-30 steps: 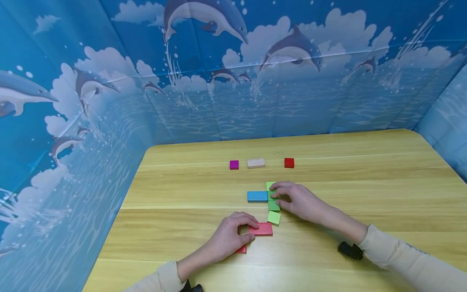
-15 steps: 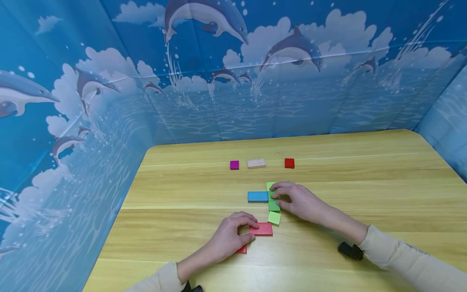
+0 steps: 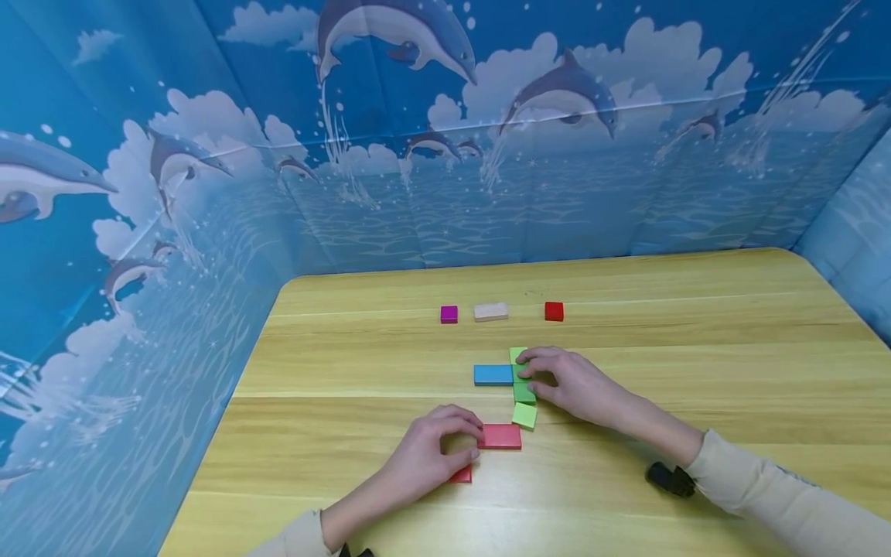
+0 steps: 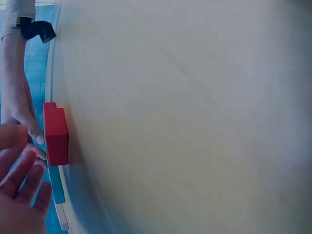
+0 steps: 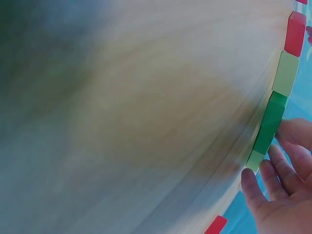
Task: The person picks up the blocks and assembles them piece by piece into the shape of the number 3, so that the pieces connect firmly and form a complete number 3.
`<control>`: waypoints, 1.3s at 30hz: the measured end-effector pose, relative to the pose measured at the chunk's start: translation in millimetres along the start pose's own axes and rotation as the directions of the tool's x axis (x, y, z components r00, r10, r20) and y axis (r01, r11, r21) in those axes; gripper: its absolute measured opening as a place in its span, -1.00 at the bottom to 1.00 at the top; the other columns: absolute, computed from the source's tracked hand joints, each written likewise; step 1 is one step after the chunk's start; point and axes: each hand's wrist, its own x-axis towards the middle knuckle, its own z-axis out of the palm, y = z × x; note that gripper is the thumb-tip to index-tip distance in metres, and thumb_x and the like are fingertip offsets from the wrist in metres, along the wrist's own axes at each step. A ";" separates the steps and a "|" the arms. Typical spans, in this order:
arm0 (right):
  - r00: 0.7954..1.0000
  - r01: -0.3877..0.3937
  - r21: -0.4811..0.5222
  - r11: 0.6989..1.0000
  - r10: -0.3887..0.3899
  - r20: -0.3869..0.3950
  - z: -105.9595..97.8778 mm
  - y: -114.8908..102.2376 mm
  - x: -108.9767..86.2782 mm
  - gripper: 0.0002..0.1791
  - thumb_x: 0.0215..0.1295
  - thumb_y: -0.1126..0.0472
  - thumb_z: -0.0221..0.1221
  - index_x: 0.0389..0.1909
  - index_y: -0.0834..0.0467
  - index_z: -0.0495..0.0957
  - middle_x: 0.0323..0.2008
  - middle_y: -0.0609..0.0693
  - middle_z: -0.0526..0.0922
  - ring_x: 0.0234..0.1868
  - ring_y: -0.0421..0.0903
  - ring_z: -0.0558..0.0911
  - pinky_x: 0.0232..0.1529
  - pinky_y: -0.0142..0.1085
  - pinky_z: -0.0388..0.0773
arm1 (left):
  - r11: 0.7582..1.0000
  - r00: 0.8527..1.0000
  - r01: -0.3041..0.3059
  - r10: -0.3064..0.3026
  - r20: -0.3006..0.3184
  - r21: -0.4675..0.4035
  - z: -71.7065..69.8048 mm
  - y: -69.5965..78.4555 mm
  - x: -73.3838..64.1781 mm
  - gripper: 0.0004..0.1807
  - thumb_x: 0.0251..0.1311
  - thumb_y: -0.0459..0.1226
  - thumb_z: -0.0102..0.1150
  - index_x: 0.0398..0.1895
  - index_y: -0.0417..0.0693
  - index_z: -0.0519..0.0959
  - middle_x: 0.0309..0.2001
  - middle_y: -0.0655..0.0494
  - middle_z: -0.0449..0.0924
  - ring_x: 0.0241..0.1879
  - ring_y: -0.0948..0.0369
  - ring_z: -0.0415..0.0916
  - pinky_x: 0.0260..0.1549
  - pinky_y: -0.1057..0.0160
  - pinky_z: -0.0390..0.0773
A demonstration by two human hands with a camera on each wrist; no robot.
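Observation:
My left hand (image 3: 421,449) hovers at the left end of a flat red block (image 3: 500,436), thumb and fingers apart with nothing between them. A second red piece (image 3: 461,474) is partly hidden under its thumb. My right hand (image 3: 574,381) rests its fingertips on the column of green blocks, fingers loosely bent. In that column are a light green block (image 3: 517,353) at the far end and darker green pieces (image 3: 524,393) in the middle. A tilted light green square (image 3: 524,416) continues it toward the red block. A blue block (image 3: 493,375) lies against the column's left side.
Farther back on the wooden table (image 3: 696,325) lie a magenta cube (image 3: 448,314), a pale pink block (image 3: 490,312) and a red cube (image 3: 554,311). A blue curtain printed with dolphins (image 3: 557,201) stands along the table's back edge and left side.
My left hand has drawn back slightly to the left, its fingertips coming off the top of the red block. The right hand and the blocks stay as they were.

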 end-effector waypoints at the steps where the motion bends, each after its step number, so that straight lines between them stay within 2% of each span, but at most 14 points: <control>1: 1.000 0.001 0.001 1.000 -0.001 0.000 -0.2 0.1 -0.2 -0.74 0.29 0.28 0.29 -0.01 0.11 0.69 0.15 0.00 0.55 0.21 0.08 0.50 0.18 0.05 0.42 | 1.000 1.000 -0.018 0.018 0.005 -0.004 -0.4 -0.8 -1.0 -0.82 0.15 -0.34 0.37 -0.21 0.10 0.70 -0.03 0.35 0.58 0.05 0.35 0.47 0.12 0.18 0.45; 8: 1.000 0.008 0.000 1.000 -0.008 0.000 -0.6 0.5 0.0 -0.75 0.29 0.29 0.28 -0.01 0.12 0.69 0.15 -0.01 0.55 0.21 0.08 0.50 0.18 0.04 0.43 | 0.995 0.994 -0.098 0.098 0.040 -0.003 -5.5 -12.0 -13.8 -0.79 0.10 -0.35 0.39 -0.17 0.03 0.68 -0.02 0.29 0.59 0.05 0.33 0.48 0.11 0.24 0.45; 14: 1.000 0.009 0.002 1.000 -0.008 -0.008 -1.1 -0.8 -0.4 -0.74 0.28 0.29 0.29 -0.02 0.11 0.69 0.15 -0.01 0.55 0.21 0.08 0.50 0.17 0.03 0.44 | 0.995 0.993 -0.087 0.083 0.089 0.045 -14.3 -19.0 -27.1 -0.71 0.08 -0.33 0.42 -0.12 0.11 0.69 0.01 0.36 0.56 0.08 0.33 0.45 0.11 0.23 0.45; 18: 1.000 0.009 0.000 1.000 -0.009 -0.012 -1.2 -0.7 -0.8 -0.74 0.27 0.29 0.30 -0.02 0.11 0.69 0.15 -0.01 0.55 0.21 0.08 0.50 0.17 0.04 0.44 | 0.994 0.990 -0.087 0.078 0.120 0.070 -17.5 -20.1 -33.2 -0.72 0.09 -0.34 0.42 -0.11 0.08 0.70 0.03 0.34 0.56 0.10 0.31 0.46 0.12 0.23 0.45; 28: 1.000 0.004 -0.001 1.000 -0.004 -0.010 1.0 -0.6 -1.2 -0.74 0.27 0.30 0.29 -0.02 0.12 0.69 0.16 0.00 0.55 0.21 0.08 0.50 0.17 0.02 0.44 | 0.988 0.981 -0.143 0.133 0.141 0.060 -16.8 -23.1 -34.4 -0.73 0.08 -0.39 0.41 -0.14 0.05 0.70 -0.01 0.35 0.61 0.06 0.34 0.51 0.08 0.28 0.48; 35: 1.000 0.006 -0.002 1.000 -0.006 -0.022 0.2 -1.5 -1.7 -0.74 0.26 0.31 0.30 -0.03 0.12 0.70 0.15 -0.01 0.56 0.20 0.09 0.51 0.16 0.03 0.45 | 0.995 0.985 -0.097 0.092 0.145 0.029 -16.8 -23.1 -33.2 -0.71 0.08 -0.41 0.39 -0.13 0.06 0.69 -0.01 0.38 0.61 0.07 0.33 0.51 0.11 0.27 0.46; 39: 1.000 0.003 0.002 1.000 -0.003 -0.019 -0.3 -1.5 -1.5 -0.74 0.26 0.31 0.30 -0.02 0.12 0.69 0.16 0.00 0.55 0.21 0.09 0.50 0.17 0.04 0.44 | 0.998 0.992 -0.055 0.054 0.111 0.002 -17.6 -21.0 -31.0 -0.71 0.09 -0.41 0.39 -0.13 0.07 0.68 -0.01 0.38 0.60 0.06 0.33 0.52 0.12 0.25 0.46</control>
